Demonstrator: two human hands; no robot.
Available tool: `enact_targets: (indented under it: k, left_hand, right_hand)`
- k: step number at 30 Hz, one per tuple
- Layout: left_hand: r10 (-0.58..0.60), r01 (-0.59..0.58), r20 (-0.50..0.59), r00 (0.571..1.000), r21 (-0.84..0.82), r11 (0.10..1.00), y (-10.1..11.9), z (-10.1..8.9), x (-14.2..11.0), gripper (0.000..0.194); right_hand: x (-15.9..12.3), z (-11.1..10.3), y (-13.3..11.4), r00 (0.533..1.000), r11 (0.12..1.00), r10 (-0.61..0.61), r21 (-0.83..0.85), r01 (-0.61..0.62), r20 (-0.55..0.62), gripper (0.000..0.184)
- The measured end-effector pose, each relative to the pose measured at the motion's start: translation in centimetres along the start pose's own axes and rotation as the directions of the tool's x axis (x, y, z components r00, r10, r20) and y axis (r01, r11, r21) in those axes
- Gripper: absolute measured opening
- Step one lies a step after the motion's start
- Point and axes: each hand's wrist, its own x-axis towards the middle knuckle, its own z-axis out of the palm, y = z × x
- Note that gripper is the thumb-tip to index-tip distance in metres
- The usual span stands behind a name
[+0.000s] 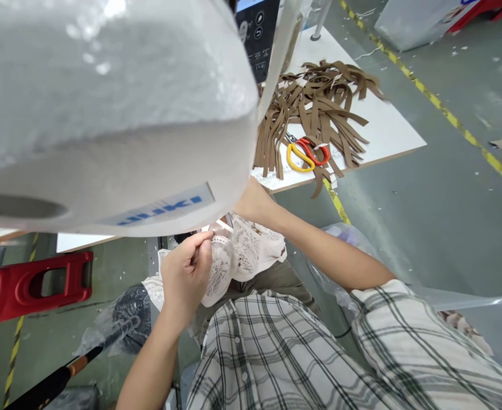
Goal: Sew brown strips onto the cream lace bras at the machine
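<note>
A white lace bra (246, 253) hangs over my lap at the near side of a white sewing machine (106, 159). My left hand (188, 272) is closed, with thumb and forefinger pinched on the bra's edge near a cup. My right hand (251, 202) reaches in from the other side, just above the far cup. Its fingers are hidden behind the machine's head, so what they hold does not show. The needle area is also out of sight beneath the machine.
Brown fabric strips (319, 114) lie heaped on the white table (394, 128), with red-and-yellow-handled scissors (302, 156) on them. A dark control panel (257, 40) stands behind the machine. At left is a red plastic stool (33, 285); a clear plastic bin (485, 324) sits at right.
</note>
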Motion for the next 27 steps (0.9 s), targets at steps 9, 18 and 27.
enact_targets:
  k: [9,18,27]
  left_hand:
    - [-0.038,0.038,-0.031,0.999,-0.009,0.999,-0.2,-0.1,-0.3,0.022]
    - [-0.030,0.028,-0.089,0.996,-0.024,0.999,-1.3,0.1,-0.7,0.022]
    - [-0.016,0.008,-0.130,0.991,-0.062,0.998,-1.7,0.9,-0.3,0.020]
  right_hand:
    - [0.0,0.1,-0.3,1.000,0.999,-0.006,0.045,0.007,-0.025,0.005]
    - [-0.1,0.2,-0.3,0.999,0.998,-0.012,0.059,0.014,-0.033,0.005]
    - [-0.4,0.2,-0.5,0.999,1.000,0.012,-0.009,-0.013,-0.044,0.006]
